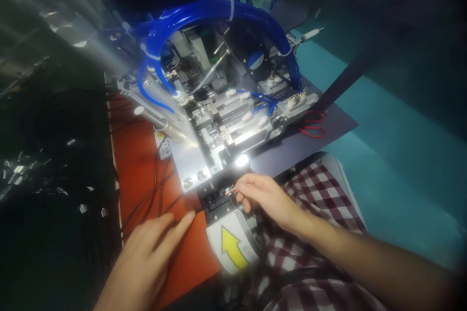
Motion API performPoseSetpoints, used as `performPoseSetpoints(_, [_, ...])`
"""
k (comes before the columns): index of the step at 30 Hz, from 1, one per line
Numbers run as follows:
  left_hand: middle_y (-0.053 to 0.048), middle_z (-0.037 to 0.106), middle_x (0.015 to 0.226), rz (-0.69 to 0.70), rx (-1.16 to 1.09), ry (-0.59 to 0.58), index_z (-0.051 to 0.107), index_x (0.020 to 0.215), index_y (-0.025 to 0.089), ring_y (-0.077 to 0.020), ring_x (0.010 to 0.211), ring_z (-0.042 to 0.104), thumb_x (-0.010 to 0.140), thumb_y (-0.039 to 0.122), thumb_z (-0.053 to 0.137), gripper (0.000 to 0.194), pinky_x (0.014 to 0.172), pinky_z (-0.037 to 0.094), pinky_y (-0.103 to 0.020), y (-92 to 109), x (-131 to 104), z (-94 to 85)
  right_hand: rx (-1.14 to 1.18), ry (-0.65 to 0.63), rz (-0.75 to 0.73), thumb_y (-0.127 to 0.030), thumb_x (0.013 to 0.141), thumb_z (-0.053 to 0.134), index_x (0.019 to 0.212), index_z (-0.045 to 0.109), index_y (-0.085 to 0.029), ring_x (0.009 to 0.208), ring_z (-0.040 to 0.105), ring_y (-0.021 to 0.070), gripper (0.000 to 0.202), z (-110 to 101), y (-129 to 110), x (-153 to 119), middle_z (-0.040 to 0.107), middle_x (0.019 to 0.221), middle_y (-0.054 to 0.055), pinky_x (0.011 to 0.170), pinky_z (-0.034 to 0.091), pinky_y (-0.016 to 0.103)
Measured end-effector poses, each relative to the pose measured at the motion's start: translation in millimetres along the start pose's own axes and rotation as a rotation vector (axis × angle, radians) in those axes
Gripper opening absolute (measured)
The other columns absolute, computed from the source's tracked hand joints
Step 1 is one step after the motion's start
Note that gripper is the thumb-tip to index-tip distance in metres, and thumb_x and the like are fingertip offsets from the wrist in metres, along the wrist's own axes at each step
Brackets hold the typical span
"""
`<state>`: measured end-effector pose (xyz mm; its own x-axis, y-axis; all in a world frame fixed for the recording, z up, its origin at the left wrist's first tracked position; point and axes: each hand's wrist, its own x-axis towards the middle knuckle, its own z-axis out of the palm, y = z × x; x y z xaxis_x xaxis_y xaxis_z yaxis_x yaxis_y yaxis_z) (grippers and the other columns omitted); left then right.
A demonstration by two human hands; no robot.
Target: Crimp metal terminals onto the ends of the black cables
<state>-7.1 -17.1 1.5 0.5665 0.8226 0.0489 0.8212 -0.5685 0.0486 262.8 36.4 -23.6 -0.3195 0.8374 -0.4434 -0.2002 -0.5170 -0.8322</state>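
Factory workshop by the look of it, a small production station rather than a lab or office. Main evidence: a compact bench machine (237, 121), metal slides and cylinder-like blocks, fed by thin blue air lines (251, 96) and a thick blue hose (204, 9) strapped with white ties. Bolted metal plate (188, 160) at its front, yellow-triangle warning label (162, 146) beside it, yellow arrow sticker (233, 245) on the near end. Orange-red table (127, 155) with loose black cables (146, 204) across it. Plain teal floor (397, 155) on the right. Edges too dark and blurred to read.
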Motion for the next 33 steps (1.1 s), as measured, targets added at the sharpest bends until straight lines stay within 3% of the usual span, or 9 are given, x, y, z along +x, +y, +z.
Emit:
performPoseSetpoints(9, [-0.007,0.054,0.111,-0.015,-0.025,0.005,0.018,0.148,0.04,-0.0221,0.095,0.054,0.092,0.005,0.031,0.068,0.079,0.043,-0.032,-2,1,0.2,0.051,0.065,0.086,-0.013,0.079,0.058,0.062,0.058,-0.015,0.049,0.046,0.0067,0.017,12,-5,-2,0.051,0.05,-0.007,0.058,0.038,0.023])
performPoseSetpoints(15, [-0.007,0.054,0.11,-0.004,-0.036,0.011,0.019,0.147,0.041,-0.0213,0.094,0.055,0.091,0.005,0.033,0.068,0.079,0.044,-0.031,-3,2,-0.5,0.085,0.068,0.115,-0.008,0.079,0.055,0.067,0.06,-0.015,0.048,0.044,0.007,0.014,12,-6,-2,0.05,0.046,-0.008,0.058,0.037,0.023])
performPoseSetpoints(21, [-0.006,0.055,0.11,-0.001,-0.031,0.011,0.02,0.147,0.041,-0.0205,0.094,0.055,0.092,0.006,0.032,0.067,0.078,0.044,-0.031,-6,0,1.9,0.043,-0.022,0.095,-0.014,0.083,0.055,0.075,0.059,-0.015,0.051,0.049,0.0087,0.009,5,-8,-3,0.052,0.05,-0.007,0.06,0.04,0.025])
performPoseSetpoints(26, [-0.006,0.057,0.109,-0.008,-0.046,0.037,0.026,0.145,0.041,-0.0201,0.092,0.056,0.091,0.008,0.034,0.064,0.076,0.045,-0.03,-6,0,2.6,-0.049,0.049,-0.02,-0.031,0.087,0.055,0.07,0.056,-0.017,0.053,0.052,0.0104,0.022,7,1,-1,0.052,0.056,-0.005,0.06,0.042,0.027])
performPoseSetpoints(28, [-0.006,0.057,0.109,-0.01,-0.059,0.04,0.026,0.145,0.041,-0.0201,0.092,0.056,0.091,0.007,0.034,0.064,0.077,0.045,-0.03,-5,0,2.3,-0.056,0.078,-0.033,-0.031,0.083,0.06,0.073,0.056,-0.017,0.051,0.051,0.0098,0.017,10,3,1,0.053,0.058,-0.006,0.057,0.04,0.026])
performPoseSetpoints(33, [-0.006,0.056,0.109,-0.006,-0.081,0.071,0.032,0.144,0.039,-0.02,0.094,0.056,0.09,0.005,0.033,0.064,0.079,0.046,-0.03,-3,2,1.8,-0.014,0.015,0.036,-0.028,0.085,0.058,0.068,0.055,-0.017,0.047,0.048,0.0083,0.02,10,-3,1,0.052,0.052,-0.007,0.058,0.04,0.025])
